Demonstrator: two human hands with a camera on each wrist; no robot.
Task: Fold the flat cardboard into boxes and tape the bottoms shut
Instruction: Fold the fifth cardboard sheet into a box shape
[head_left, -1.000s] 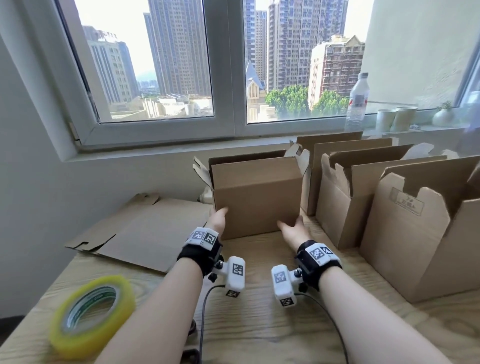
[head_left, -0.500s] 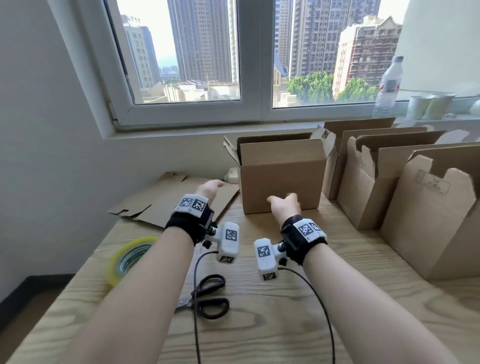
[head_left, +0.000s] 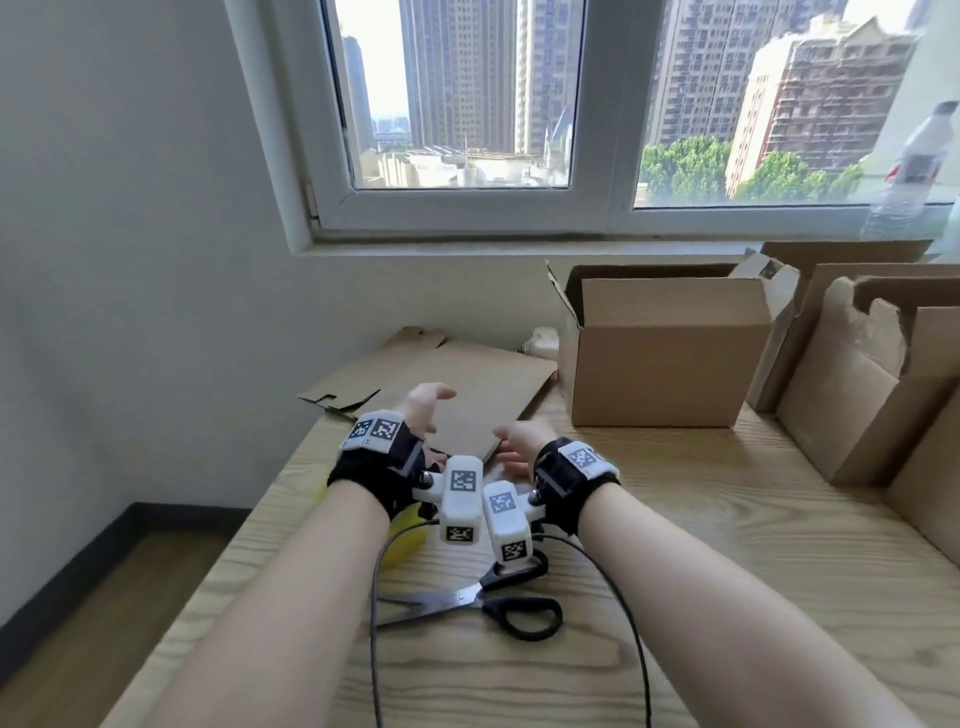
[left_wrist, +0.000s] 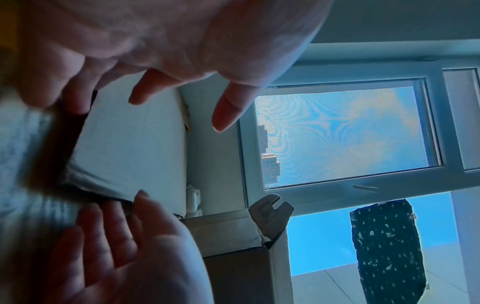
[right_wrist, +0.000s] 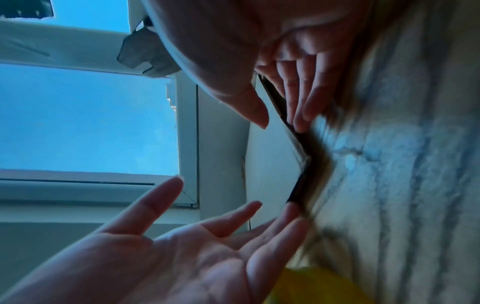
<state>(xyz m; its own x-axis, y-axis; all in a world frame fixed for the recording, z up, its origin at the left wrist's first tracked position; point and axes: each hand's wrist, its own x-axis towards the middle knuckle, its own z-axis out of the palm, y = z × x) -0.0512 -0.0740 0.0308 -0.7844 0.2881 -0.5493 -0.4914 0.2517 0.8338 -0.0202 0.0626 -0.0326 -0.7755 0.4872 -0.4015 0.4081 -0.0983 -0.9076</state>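
1. The wooden table (head_left: 727, 545) fills the near and right part of the head view; its pale grain runs left to right, and everything else named here lies or stands on it, save the window.
2. The window (head_left: 462, 104) sits in the far wall above the table, with tower blocks and green trees beyond the glass.
3. A row of folded boxes (head_left: 852, 395) stands along the right side, flaps up, running from the far wall toward the near right edge.
4. One open box (head_left: 670, 364) stands upright at the far middle, just left of that row; its top flaps are raised.
5. The flat cardboard (head_left: 467, 379) lies at the far left of the table, between the wall and the open box; its near corner reaches the two hands.
6. The left hand (head_left: 423, 410) hovers at the near edge of the flat cardboard; its fingers (left_wrist: 226, 115) are spread wide and straight, holding nothing; in the wrist views the lower fingertips come right up to the sheet's edge, though contact cannot be told.
7. The right hand (head_left: 519, 441) is just right of the left, palms facing; its fingers (right_wrist: 301, 111) are straight and loosely fanned at the corner of the sheet, gripping nothing.
8. Black-handled scissors (head_left: 493, 603) lie near the person, below the wrists, blades pointing left.
9. A yellow tape roll (head_left: 402, 535) lies near left, mostly hidden under the left wrist.
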